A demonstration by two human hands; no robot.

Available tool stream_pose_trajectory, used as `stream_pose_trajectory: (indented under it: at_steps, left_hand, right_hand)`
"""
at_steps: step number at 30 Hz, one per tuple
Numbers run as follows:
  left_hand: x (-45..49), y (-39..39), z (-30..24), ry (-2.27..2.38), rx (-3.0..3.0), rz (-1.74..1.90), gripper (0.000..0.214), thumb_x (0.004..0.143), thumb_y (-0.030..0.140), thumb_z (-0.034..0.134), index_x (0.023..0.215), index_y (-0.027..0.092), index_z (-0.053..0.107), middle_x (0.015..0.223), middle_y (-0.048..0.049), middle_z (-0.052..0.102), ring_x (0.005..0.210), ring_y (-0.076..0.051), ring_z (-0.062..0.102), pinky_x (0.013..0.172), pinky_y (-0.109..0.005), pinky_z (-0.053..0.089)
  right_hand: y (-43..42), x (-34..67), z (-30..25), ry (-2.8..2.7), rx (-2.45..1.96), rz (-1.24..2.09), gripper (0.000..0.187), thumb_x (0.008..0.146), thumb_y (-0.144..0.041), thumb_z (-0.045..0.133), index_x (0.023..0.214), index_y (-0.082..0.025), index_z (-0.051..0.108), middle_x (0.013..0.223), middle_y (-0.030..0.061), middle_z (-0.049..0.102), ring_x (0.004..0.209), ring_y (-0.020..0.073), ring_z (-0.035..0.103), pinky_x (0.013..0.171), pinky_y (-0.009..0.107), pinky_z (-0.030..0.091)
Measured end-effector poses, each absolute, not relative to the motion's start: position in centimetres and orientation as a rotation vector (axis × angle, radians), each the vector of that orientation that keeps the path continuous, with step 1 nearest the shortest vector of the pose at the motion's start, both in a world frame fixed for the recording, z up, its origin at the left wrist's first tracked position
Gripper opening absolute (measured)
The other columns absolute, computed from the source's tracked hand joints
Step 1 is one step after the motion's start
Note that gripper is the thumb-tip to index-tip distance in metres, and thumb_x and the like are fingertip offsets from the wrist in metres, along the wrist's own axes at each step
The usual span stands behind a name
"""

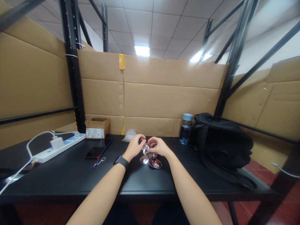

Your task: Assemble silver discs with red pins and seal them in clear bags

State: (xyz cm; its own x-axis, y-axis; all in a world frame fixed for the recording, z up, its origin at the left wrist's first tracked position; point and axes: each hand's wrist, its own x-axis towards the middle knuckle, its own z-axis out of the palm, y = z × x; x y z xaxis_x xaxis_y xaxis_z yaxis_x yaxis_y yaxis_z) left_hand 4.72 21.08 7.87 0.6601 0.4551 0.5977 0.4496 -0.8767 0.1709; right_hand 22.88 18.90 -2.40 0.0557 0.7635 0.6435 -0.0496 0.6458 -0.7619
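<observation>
Several small, shiny round metal discs (144,160) with red bits on them, resembling finger cymbals, lie in a loose pile on the black table (145,184). My left hand (136,145), a dark watch on its wrist, is at the pile's upper left. Its thumb and fingers are bent towards each other; what they hold, if anything, is too small to name. Over the pile's upper right, my right hand (159,146) is curled with its thumb and fingers round a metal disc with red on it. The two hands' fingertips nearly meet, partly hiding the upper discs.
Behind the hands lies a clear plastic bag (129,135). To the left are a phone (98,149), a keychain (98,162), a small open carton (97,128) and a power strip (61,147) with white cables. A water bottle (185,129) and black bag (220,143) stand right.
</observation>
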Motion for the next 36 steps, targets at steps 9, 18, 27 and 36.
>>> stream_pose_trajectory:
  at_steps: [9,18,27,36]
  left_hand:
    - [4.9,21.1,7.6,0.856,2.811,0.992,0.01,0.083,0.024,0.067,0.091,0.018,0.07,0.092,-0.0047,0.069,0.089,-0.021,0.065,0.084,-0.034,0.049]
    - [5.3,20.7,7.3,0.753,2.832,0.974,0.011,0.085,0.026,0.067,0.084,0.017,0.073,0.093,-0.006,0.067,0.089,-0.021,0.064,0.085,-0.033,0.048]
    - [4.6,21.4,8.0,0.808,2.901,0.87,0.013,0.084,0.022,0.061,0.081,0.017,0.072,0.089,-0.0048,0.067,0.085,-0.019,0.063,0.078,-0.031,0.046]
    - [2.2,22.9,9.7,1.212,3.038,0.563,0.024,0.088,0.033,0.058,0.077,0.017,0.073,0.086,-0.0063,0.074,0.082,-0.021,0.065,0.076,-0.031,0.042]
  right_hand:
    - [18.5,22.4,-1.9,-1.117,-0.492,0.871,0.067,0.051,-0.035,0.098,0.108,-0.018,0.067,0.108,0.0088,0.072,0.086,0.0199,0.071,0.084,0.037,0.06]
    - [17.9,22.4,-1.6,-1.173,-0.427,0.848,0.061,0.054,-0.029,0.096,0.107,-0.018,0.067,0.108,0.0074,0.071,0.095,0.0217,0.071,0.095,0.041,0.057]
    - [17.8,22.7,-1.4,-1.195,-0.457,0.821,0.059,0.055,-0.025,0.093,0.108,-0.018,0.068,0.106,0.0064,0.07,0.087,0.0172,0.068,0.09,0.038,0.057]
    - [18.8,24.6,-2.7,-1.323,-0.9,0.54,0.043,0.06,-0.014,0.081,0.103,-0.016,0.073,0.097,0.0041,0.07,0.071,0.0109,0.06,0.069,0.025,0.052]
